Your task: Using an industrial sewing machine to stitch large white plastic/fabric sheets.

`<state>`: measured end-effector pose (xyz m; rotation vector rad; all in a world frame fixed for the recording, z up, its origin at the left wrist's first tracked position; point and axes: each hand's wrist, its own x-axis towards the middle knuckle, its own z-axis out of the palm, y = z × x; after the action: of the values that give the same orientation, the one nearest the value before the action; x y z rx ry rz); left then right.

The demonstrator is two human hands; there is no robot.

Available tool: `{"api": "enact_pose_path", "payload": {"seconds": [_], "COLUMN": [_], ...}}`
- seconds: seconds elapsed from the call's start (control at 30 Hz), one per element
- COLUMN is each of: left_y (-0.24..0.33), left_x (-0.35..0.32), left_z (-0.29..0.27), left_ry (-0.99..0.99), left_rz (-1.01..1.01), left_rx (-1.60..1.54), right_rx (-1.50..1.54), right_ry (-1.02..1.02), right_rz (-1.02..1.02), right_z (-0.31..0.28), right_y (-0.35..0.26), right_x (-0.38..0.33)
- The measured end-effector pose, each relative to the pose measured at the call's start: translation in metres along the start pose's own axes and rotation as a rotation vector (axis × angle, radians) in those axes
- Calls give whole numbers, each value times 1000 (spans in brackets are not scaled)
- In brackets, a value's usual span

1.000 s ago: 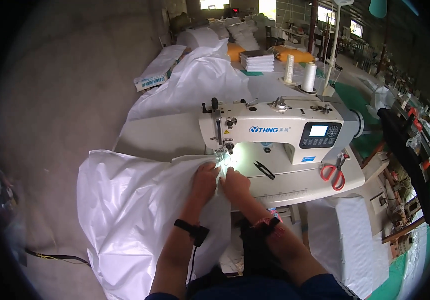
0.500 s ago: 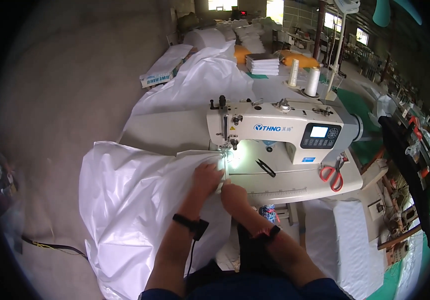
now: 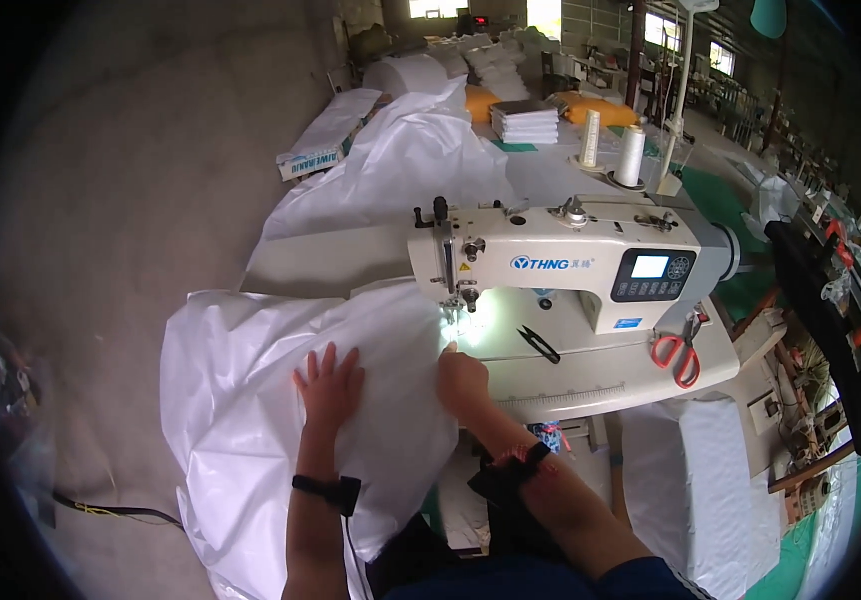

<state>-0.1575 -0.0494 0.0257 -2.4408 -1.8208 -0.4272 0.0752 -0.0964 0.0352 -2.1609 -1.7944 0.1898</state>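
A large sheet of white glossy material (image 3: 241, 400) drapes over the left side of the sewing table (image 3: 591, 385) and hangs down in front. Its right edge runs under the needle area of a white sewing machine (image 3: 551, 245), where a lamp glows. My left hand (image 3: 332, 388) lies flat on the sheet, fingers spread. At the sheet's right edge, just in front of the needle, my right hand (image 3: 463, 382) is closed with the index finger reaching forward; it appears to pinch the edge. The fingertips' exact hold is partly hidden.
Black thread snips (image 3: 539, 345) and red-handled scissors (image 3: 677, 360) lie on the table right of the needle. Thread cones (image 3: 631, 158) stand behind the machine. More white material (image 3: 401, 150) is heaped at the back, beside stacked white sheets (image 3: 525, 124). A cable (image 3: 116, 511) crosses the floor.
My left hand has left the needle area and moved left, opening flat on the sheet. My right hand stays near the needle, slightly further forward. The sheet is smoother near the machine.
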Motion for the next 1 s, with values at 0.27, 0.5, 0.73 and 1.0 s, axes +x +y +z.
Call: {"api": "enact_pose_path", "payload": {"seconds": [0.27, 0.5, 0.73, 1.0], "left_y": [7, 21, 5, -150], "left_x": [60, 60, -105, -62], "left_z": [-1, -19, -13, 2], "left_ry": [-170, -167, 129, 63], "left_rz": [-58, -64, -226, -299], "left_rx": [23, -28, -129, 25], "right_rx": [45, 1107, 1144, 1425], "right_ry": [-23, -352, -729, -807], "right_rz": [60, 275, 123, 68], "right_z": [1, -16, 44, 59], "right_y": [4, 10, 47, -11], "right_x": [35, -50, -147, -159]}}
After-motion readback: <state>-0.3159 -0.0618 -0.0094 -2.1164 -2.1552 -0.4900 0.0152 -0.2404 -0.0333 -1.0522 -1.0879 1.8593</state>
